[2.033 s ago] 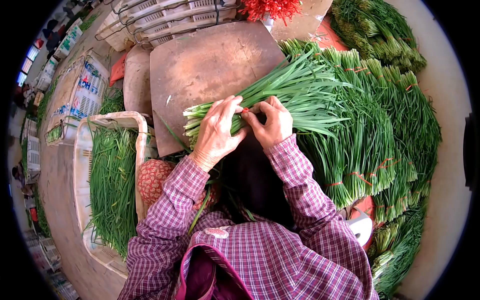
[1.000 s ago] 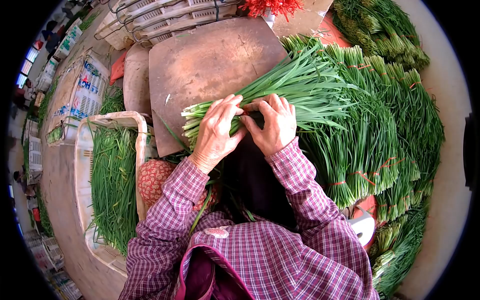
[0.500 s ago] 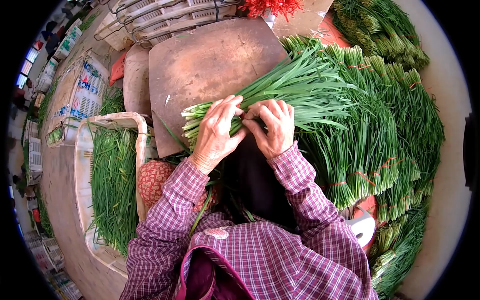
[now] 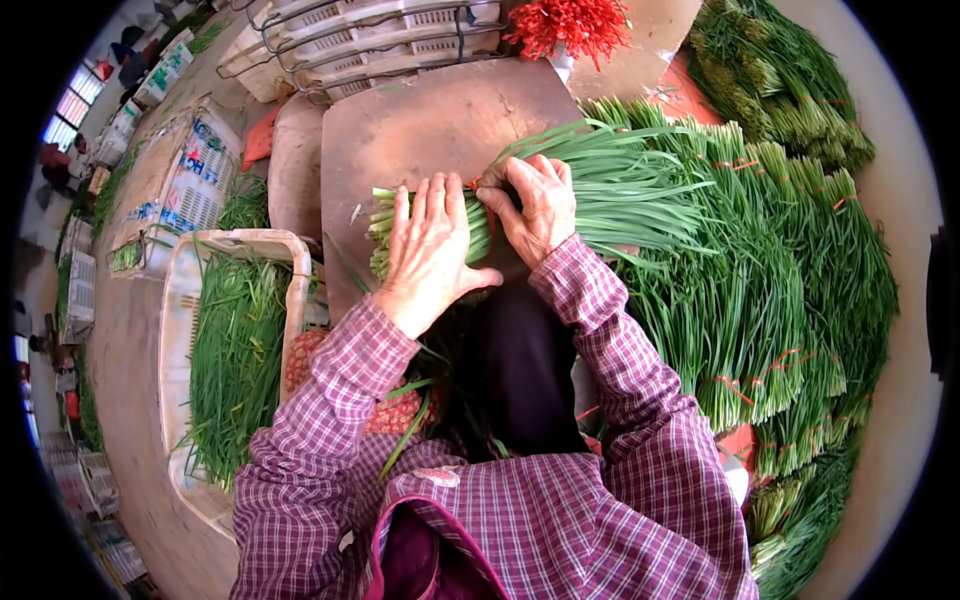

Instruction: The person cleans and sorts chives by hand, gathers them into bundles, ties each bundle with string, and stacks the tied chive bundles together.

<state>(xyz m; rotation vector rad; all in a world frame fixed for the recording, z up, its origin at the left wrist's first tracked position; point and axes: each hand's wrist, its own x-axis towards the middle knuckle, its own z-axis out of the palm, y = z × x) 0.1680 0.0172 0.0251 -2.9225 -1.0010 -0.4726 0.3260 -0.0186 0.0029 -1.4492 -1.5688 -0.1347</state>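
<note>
A bundle of garlic chives [image 4: 630,185] lies across the brown board [image 4: 420,125], its pale cut stems to the left and its leaves to the right. My left hand [image 4: 428,245] rests on the stem end with fingers stretched out and the thumb apart. Around the bundle, just right of those fingers, runs a red tie [image 4: 492,222]. My right hand [image 4: 535,208] is closed over the bundle, pinching the tie between thumb and fingers. Part of the tie is hidden under that hand.
Several tied chive bundles [image 4: 740,300] are piled at right. A white crate [image 4: 168,330] of loose chives stands at left. Red ties [image 4: 570,28] bunch up beyond the board, beside stacked crates [image 4: 400,45]. More wrapped crates [image 4: 190,175] stand at far left.
My left hand has opened from its grip and now lies flat over the stems. My right hand has moved slightly up and left, at the red tie. The camera view has shifted a little.
</note>
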